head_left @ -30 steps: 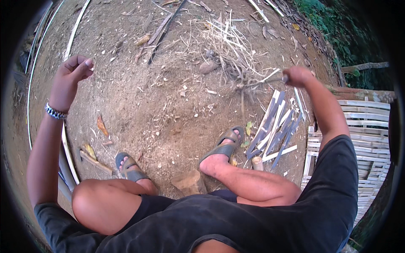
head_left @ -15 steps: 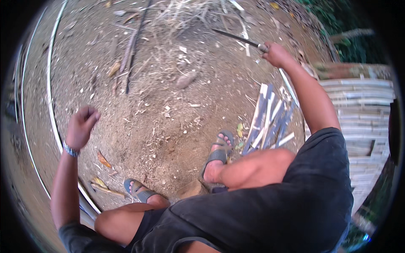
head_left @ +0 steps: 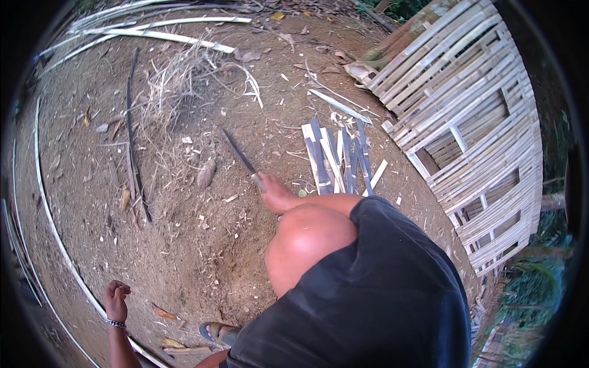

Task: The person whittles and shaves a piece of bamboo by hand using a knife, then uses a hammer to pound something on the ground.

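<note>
My right hand [head_left: 277,192] is wrapped round the handle of a machete [head_left: 240,154], beside my raised knee. The long dark blade points away and to the left, above the bare soil. A small stone [head_left: 207,174] lies to the left of the blade. Just right of that hand is a bundle of split bamboo strips [head_left: 331,161], dark on one side and pale on the other. At the lower left, my left hand [head_left: 116,301] hangs over the ground with its fingers curled in and nothing seen in them. A metal bracelet circles that wrist.
A slatted bamboo panel [head_left: 466,138] fills the right side. Fibrous shavings [head_left: 178,83] are heaped at the upper left, near a thin dark stick [head_left: 130,122]. Long pale poles [head_left: 165,37] lie farther back. Another long pole [head_left: 52,224] runs down the left.
My right hand has brought the machete in from the upper right to beside my knee. My left hand has dropped lower. The view has swung, showing more of the bamboo panel.
</note>
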`<state>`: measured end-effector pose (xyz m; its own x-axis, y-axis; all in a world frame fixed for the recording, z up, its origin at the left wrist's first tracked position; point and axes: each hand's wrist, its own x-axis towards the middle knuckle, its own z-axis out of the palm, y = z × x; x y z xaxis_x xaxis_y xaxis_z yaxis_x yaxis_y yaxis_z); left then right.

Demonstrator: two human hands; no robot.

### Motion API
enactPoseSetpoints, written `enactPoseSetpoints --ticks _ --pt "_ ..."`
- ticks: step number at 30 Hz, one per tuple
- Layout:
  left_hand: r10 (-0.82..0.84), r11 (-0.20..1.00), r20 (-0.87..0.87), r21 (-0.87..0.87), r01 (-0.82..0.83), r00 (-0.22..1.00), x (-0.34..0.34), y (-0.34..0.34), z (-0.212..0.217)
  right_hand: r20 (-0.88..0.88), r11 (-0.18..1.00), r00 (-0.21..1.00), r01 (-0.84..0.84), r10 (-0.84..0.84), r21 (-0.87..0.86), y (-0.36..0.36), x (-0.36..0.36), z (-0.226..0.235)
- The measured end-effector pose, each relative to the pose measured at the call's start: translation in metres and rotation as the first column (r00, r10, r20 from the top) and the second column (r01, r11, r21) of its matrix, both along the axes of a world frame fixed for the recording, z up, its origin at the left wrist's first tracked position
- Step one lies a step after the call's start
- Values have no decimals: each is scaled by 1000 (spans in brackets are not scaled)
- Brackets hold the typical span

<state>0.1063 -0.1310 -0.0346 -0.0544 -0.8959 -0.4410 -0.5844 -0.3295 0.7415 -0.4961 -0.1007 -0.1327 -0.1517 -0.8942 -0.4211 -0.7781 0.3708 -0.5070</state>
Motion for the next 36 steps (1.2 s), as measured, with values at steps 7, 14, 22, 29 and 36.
enactPoseSetpoints --ticks 7,14,22,29,36 --pt "-297 901 520 -125 415 801 -30 -1 17 374 923 862 -382 342 35 5 14 -13" --pt "-351 843 634 -105 527 689 35 42 16 71 837 888 -452 454 309 13 -37 -50" --pt "-86 996 775 62 61 625 83 93 101 -227 610 572 -678 788 410 -22 -158 -6" --pt "301 924 650 -17 -382 698 114 280 26 -468 779 644 -601 605 179 -122 -79 140" --pt "772 559 420 -93 -824 477 18 429 -111 -379 619 548 -781 746 89 -117 51 187"
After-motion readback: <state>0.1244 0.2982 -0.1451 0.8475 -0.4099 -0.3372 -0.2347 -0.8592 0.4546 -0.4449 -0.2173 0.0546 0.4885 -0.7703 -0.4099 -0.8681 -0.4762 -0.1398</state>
